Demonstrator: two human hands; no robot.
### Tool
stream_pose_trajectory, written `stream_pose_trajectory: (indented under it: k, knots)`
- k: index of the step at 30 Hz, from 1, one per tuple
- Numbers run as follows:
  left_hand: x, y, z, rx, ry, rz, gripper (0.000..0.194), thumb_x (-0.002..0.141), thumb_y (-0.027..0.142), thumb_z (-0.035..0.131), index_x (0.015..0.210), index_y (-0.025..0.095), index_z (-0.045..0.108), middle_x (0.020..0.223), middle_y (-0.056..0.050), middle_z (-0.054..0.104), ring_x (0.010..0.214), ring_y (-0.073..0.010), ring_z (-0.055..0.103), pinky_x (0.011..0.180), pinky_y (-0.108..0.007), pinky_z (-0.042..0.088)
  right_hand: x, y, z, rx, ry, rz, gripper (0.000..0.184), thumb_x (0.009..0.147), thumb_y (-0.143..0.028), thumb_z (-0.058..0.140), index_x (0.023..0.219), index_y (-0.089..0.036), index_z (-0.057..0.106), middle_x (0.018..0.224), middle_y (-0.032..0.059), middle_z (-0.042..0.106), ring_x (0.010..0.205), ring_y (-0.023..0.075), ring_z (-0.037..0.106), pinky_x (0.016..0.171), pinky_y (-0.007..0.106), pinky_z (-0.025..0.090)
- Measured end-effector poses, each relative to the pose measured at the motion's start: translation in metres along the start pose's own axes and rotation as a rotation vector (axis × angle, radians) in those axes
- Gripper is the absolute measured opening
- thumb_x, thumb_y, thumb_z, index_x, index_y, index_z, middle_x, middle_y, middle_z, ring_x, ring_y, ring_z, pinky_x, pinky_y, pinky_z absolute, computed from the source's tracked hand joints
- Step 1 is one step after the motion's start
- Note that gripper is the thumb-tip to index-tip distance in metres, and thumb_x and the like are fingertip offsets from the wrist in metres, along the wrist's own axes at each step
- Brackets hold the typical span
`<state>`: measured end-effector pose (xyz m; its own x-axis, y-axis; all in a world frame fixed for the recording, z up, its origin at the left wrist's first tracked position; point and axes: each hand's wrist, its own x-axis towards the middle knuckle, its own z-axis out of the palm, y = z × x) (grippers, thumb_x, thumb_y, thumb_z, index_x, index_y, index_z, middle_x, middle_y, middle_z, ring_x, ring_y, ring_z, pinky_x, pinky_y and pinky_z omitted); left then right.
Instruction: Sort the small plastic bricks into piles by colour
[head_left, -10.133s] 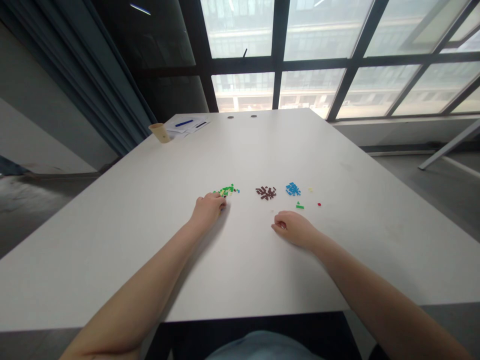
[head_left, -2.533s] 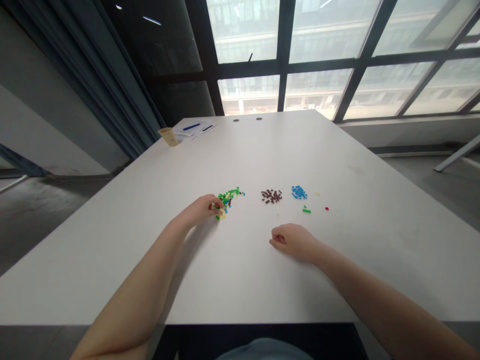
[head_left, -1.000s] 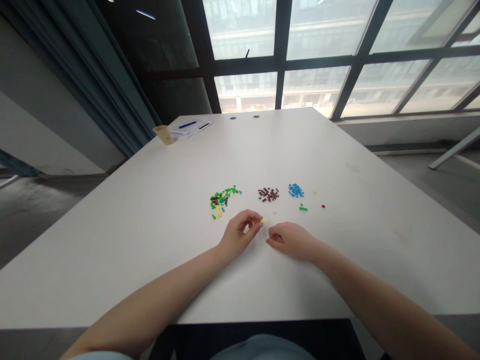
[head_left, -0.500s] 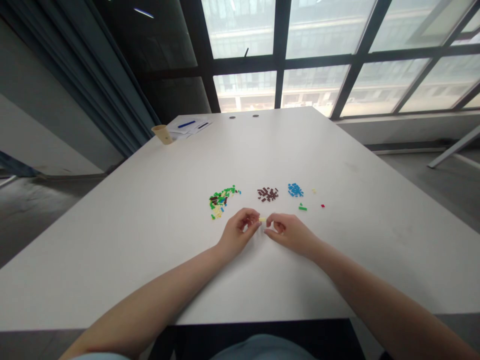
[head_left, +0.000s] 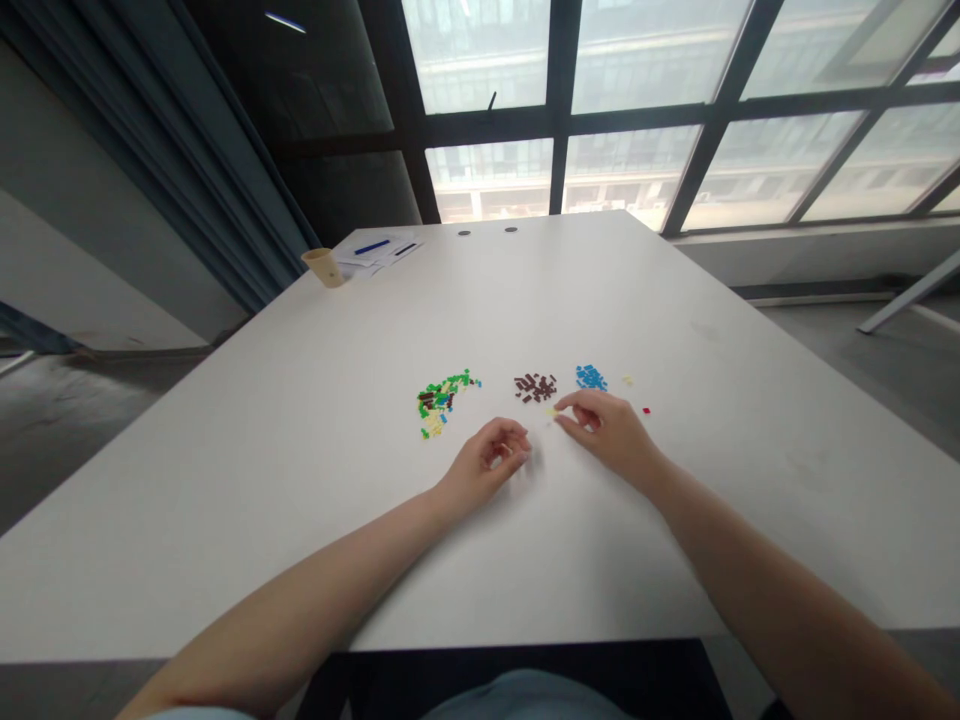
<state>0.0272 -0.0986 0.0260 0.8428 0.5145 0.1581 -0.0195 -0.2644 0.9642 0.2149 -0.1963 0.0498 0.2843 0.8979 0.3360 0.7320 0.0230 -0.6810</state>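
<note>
My right hand (head_left: 604, 430) pinches a small pale yellow toy brick (head_left: 553, 412) between thumb and fingertips, just in front of the brown bricks. Left of it, my left hand (head_left: 487, 460) rests on the table with curled fingers, thumb close to the fingertips; whatever is inside them is hidden. Beyond my left hand lies a mixed pile of green, yellow, brown and blue bricks (head_left: 442, 395). A pile of brown bricks (head_left: 535, 387) sits in the middle, and a pile of blue bricks (head_left: 591, 377) lies behind my right hand.
Right of the blue pile are a few yellow pieces (head_left: 628, 380) and a single red piece (head_left: 646, 410). A paper cup (head_left: 324, 268) stands at the far left edge of the white table (head_left: 480, 310). Papers (head_left: 382, 258) with a blue pen (head_left: 371, 246) lie beside it.
My left hand came from the mixed pile to the middle with a yellow brick. My right hand took it over and moved up and right, now covering the green pieces.
</note>
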Motion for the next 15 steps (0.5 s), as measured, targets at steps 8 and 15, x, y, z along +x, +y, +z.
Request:
stream_pose_trajectory:
  k: [8,15]
  knots:
    - [-0.004,0.004,0.002,0.247,-0.346,0.044,0.015,0.084,0.027,0.048,0.093,0.017,0.055,0.081,-0.005,0.065,0.072,-0.0113,0.056,0.065,-0.024,0.041,0.011,0.119,-0.071,-0.271,0.305,0.532,0.028,0.066,-0.04,0.06,0.079,-0.016,0.068,0.052,-0.0032,0.04,0.05,0.0111,0.037,0.053,0.026,0.026]
    - [-0.004,0.002,0.001,0.291,-0.397,0.07,0.018,0.084,0.026,0.046,0.095,0.017,0.057,0.081,-0.005,0.065,0.072,-0.0107,0.055,0.063,-0.021,0.04,0.014,0.131,-0.056,-0.307,0.224,0.609,0.028,0.064,-0.037,0.06,0.08,-0.017,0.07,0.054,-0.0015,0.046,0.051,0.0118,0.041,0.052,0.026,0.027]
